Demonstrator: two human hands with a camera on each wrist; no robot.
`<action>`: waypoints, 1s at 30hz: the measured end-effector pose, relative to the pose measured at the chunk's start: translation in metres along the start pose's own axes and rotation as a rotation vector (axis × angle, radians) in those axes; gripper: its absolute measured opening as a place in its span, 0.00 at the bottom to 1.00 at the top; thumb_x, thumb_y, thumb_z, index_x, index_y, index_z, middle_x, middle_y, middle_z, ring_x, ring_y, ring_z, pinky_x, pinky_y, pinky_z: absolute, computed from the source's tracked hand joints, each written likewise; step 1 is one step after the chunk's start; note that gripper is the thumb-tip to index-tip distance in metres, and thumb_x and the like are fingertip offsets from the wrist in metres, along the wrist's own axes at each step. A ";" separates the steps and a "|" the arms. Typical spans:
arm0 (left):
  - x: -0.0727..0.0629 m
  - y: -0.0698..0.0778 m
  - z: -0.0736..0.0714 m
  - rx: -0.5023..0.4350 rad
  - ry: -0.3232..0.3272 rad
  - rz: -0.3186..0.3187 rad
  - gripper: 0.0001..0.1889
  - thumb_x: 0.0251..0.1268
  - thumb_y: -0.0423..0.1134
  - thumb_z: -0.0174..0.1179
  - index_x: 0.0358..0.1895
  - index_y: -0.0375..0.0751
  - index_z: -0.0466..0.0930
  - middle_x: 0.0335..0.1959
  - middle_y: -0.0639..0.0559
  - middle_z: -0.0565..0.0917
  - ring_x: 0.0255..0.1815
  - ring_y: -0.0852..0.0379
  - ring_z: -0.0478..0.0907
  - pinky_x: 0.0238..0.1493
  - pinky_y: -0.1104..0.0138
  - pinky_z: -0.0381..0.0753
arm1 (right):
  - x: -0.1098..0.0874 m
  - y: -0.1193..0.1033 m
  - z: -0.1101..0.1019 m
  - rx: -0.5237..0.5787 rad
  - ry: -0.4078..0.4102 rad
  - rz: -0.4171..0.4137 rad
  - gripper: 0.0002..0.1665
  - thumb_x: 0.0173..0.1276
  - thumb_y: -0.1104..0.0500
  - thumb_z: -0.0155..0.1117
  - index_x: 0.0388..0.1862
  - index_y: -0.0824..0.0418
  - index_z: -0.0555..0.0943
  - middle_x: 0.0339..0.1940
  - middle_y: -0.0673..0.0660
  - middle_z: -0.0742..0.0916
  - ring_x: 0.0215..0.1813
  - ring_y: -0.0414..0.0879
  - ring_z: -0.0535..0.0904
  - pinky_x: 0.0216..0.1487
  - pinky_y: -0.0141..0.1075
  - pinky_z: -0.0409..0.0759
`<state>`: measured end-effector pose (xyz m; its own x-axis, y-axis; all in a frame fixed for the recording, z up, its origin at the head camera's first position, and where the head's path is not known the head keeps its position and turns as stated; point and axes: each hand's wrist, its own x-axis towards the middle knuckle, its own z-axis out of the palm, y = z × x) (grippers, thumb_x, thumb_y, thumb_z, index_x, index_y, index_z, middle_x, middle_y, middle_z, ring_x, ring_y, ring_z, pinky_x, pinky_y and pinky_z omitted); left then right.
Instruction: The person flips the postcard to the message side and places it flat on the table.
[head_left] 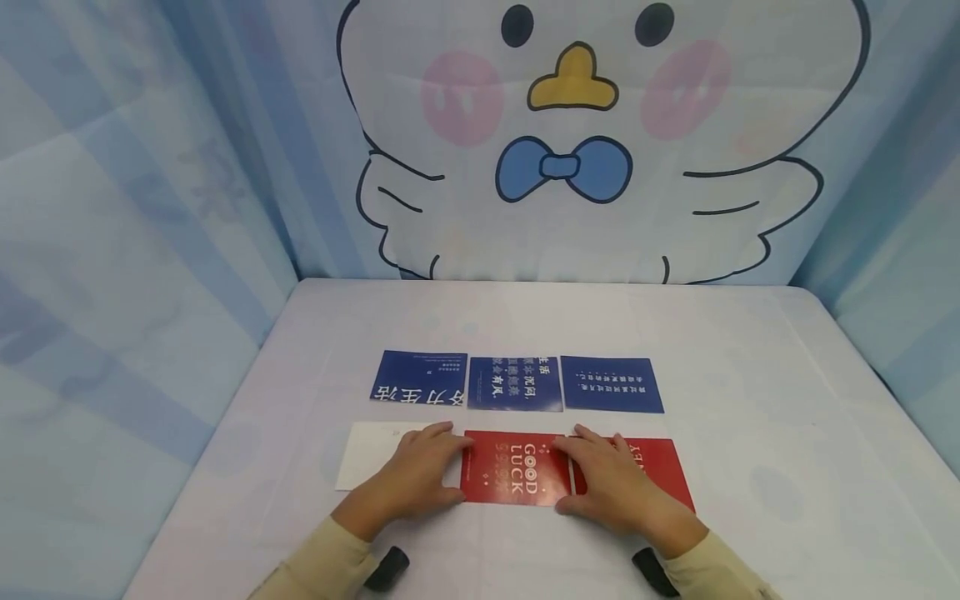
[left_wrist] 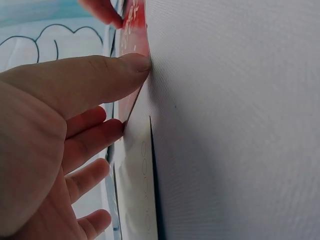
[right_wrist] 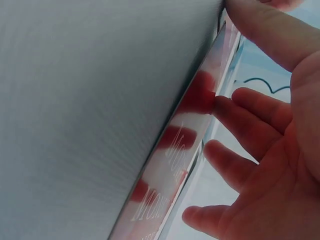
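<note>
A red card (head_left: pixel 516 468) printed GOOD LUCK lies flat in the middle of the near row, between both hands. My left hand (head_left: pixel 420 475) touches its left side, the thumb at the near corner and the index finger near the far one. At its right side is my right hand (head_left: pixel 611 483), thumb by the near corner and index fingertip by the far one. Part of a second red card (head_left: pixel 660 467) is hidden under the right hand; its printed lettering shows in the right wrist view. A white card (head_left: pixel 367 450) lies partly behind the left hand.
A far row holds three dark blue cards with white lettering: left (head_left: pixel 420 377), middle (head_left: pixel 514 384) and right (head_left: pixel 612 385). All lie on a white-covered table (head_left: pixel 750 358). A printed curtain (head_left: pixel 570 233) hangs behind it, and blue-white curtains flank both sides.
</note>
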<state>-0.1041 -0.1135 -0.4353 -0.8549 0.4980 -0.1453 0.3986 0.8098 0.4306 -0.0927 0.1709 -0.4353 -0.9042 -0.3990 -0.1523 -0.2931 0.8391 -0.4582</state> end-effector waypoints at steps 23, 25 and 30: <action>0.000 -0.006 -0.002 -0.098 -0.002 0.031 0.31 0.56 0.46 0.67 0.64 0.39 0.77 0.58 0.50 0.81 0.64 0.48 0.71 0.66 0.45 0.61 | -0.003 -0.007 -0.001 0.044 0.075 -0.058 0.27 0.55 0.55 0.77 0.54 0.60 0.82 0.50 0.51 0.85 0.59 0.53 0.77 0.68 0.70 0.53; 0.000 -0.007 -0.002 -0.109 0.001 0.024 0.32 0.56 0.48 0.68 0.65 0.39 0.76 0.57 0.51 0.82 0.64 0.47 0.71 0.66 0.44 0.60 | -0.003 -0.008 -0.002 0.054 0.112 -0.077 0.20 0.58 0.58 0.72 0.50 0.60 0.82 0.46 0.49 0.86 0.54 0.51 0.79 0.68 0.70 0.54; 0.002 -0.007 -0.002 -0.109 0.073 0.010 0.34 0.58 0.40 0.69 0.69 0.37 0.71 0.50 0.55 0.86 0.61 0.47 0.75 0.67 0.43 0.60 | -0.003 -0.009 -0.002 0.046 0.162 -0.067 0.23 0.60 0.63 0.66 0.56 0.64 0.80 0.45 0.50 0.87 0.53 0.52 0.80 0.69 0.68 0.55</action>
<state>-0.1087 -0.1187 -0.4367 -0.8744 0.4791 -0.0766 0.3726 0.7642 0.5264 -0.0879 0.1655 -0.4290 -0.9224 -0.3857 0.0211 -0.3433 0.7936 -0.5024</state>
